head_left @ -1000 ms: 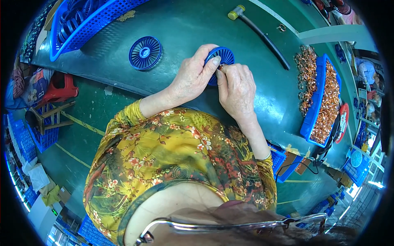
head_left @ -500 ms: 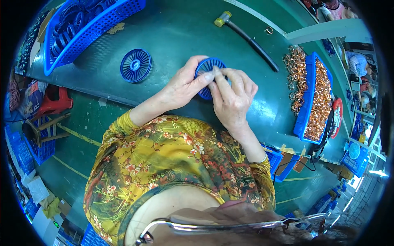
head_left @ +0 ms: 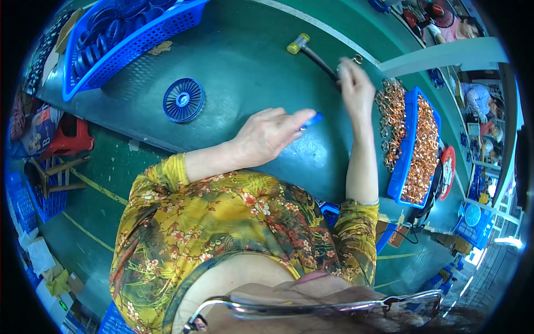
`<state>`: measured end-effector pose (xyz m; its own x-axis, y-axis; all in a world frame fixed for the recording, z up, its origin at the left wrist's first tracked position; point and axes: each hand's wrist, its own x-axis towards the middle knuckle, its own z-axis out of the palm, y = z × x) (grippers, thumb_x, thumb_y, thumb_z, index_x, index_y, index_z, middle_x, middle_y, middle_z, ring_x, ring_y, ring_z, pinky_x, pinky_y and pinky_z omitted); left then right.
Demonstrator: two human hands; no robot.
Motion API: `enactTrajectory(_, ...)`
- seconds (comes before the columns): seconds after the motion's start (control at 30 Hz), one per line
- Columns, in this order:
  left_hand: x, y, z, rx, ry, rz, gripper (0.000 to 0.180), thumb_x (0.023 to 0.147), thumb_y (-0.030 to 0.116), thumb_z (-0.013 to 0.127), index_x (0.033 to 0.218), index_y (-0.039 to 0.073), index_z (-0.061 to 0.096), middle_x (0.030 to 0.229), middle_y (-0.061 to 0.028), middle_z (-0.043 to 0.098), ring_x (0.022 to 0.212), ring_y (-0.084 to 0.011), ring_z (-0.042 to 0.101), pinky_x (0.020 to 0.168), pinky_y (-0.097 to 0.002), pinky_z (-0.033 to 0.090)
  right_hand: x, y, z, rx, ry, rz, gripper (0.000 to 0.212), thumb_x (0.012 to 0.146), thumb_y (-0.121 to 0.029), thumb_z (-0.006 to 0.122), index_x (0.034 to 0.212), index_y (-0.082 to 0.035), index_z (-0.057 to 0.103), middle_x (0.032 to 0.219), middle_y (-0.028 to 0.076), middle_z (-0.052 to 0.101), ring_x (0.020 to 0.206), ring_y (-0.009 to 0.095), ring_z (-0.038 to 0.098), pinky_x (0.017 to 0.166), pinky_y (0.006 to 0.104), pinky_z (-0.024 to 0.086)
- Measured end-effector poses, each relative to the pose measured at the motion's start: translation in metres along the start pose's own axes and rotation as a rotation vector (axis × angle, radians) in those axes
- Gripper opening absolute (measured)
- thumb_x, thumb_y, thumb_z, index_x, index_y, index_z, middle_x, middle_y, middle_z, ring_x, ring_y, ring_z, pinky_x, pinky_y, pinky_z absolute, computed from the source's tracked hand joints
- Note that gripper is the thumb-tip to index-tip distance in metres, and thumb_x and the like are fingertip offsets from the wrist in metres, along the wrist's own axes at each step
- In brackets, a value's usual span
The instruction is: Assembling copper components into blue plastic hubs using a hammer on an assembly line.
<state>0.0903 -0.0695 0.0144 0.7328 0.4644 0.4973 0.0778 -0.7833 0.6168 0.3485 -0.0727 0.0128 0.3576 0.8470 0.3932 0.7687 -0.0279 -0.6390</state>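
Note:
My left hand [head_left: 272, 133] is closed on a blue plastic spoked wheel [head_left: 312, 121], turned edge-on so that only a small part shows past my thumb. Farther out, my right hand [head_left: 357, 86] is over the handle of a hammer [head_left: 318, 58] with a yellowish head. Motion smears its fingers, and whether they grip the handle is unclear. Close to those fingers lies a single copper-coloured ring [head_left: 357, 58]. Another blue spoked wheel [head_left: 183, 100] rests flat on the green table [head_left: 245, 67], left of my left hand.
At the far left stands a blue perforated basket [head_left: 139, 50] of blue wheels. On the right, a blue tray [head_left: 409, 145] is full of copper-coloured rings, with a pile of loose rings [head_left: 392, 122] beside it. A red stool [head_left: 75, 138] is on the floor; people work at the far right.
My right hand has left the wheel and moved away to the right, over the hammer handle. My left hand keeps the wheel, now tilted edge-on.

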Motion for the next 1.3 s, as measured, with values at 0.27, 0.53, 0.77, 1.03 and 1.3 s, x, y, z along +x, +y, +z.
enactTrajectory(0.27, -0.013, -0.008, 0.015, 0.215, -0.104, 0.02, 0.045, 0.085, 0.018, 0.062, 0.128, 0.024, 0.052, 0.139, -0.018, 0.04, 0.125, -0.0345, 0.043, 0.104, -0.0537, 0.032, 0.06, 0.076, 0.004, -0.739, -0.044, 0.256, 0.035, 0.093, -0.039, 0.049, 0.1, -0.007, 0.061, 0.1, 0.021, 0.064, 0.091, 0.039, 0.063, 0.077, 0.05, 0.051)
enactTrajectory(0.53, -0.06, -0.036, -0.08, 0.567, 0.14, -0.406, 0.083, 0.067, 0.032, 0.08, 0.137, 0.011, 0.04, 0.141, -0.0267, 0.035, 0.133, -0.0455, 0.03, 0.109, -0.0516, 0.028, -0.017, -0.016, -0.029, -0.323, 0.141, -0.234, 0.007, 0.087, -0.012, 0.065, 0.09, -0.007, 0.068, 0.093, 0.011, 0.068, 0.082, 0.027, 0.065, 0.071, 0.0363, 0.051)
enactTrajectory(0.77, -0.063, -0.052, -0.101, 0.439, 0.394, -0.557, 0.032, 0.081, 0.019, 0.071, 0.108, 0.007, 0.062, 0.094, -0.0182, 0.067, 0.086, -0.0312, 0.066, 0.072, -0.0387, 0.052, -0.069, -0.075, -0.021, -0.072, 0.247, -0.394, 0.018, 0.071, -0.003, 0.078, 0.086, -0.004, 0.068, 0.089, 0.008, 0.063, 0.076, 0.022, 0.059, 0.066, 0.0303, 0.047)
enactTrajectory(1.03, -0.016, -0.006, -0.047, -0.638, 0.392, -0.599, 0.039, 0.1, 0.037, 0.045, 0.097, 0.001, 0.059, 0.086, -0.0007, 0.057, 0.08, -0.007, 0.05, 0.074, -0.0236, 0.043, -0.09, -0.123, 0.0, -0.039, 0.202, -0.642, 0.025, 0.063, -0.006, 0.081, 0.085, -0.007, 0.068, 0.083, 0.005, 0.063, 0.073, 0.022, 0.061, 0.063, 0.0325, 0.05)
enactTrajectory(1.3, -0.009, 0.007, -0.037, -0.686, 0.289, -0.521, 0.038, 0.102, 0.035, 0.04, 0.102, 0.001, 0.055, 0.089, -0.0012, 0.056, 0.084, -0.0073, 0.051, 0.077, -0.0231, 0.043, -0.088, -0.133, 0.019, -0.078, 0.127, -0.651, 0.022, 0.069, -0.009, 0.077, 0.086, -0.009, 0.063, 0.084, 0.002, 0.061, 0.074, 0.02, 0.059, 0.063, 0.0326, 0.046)
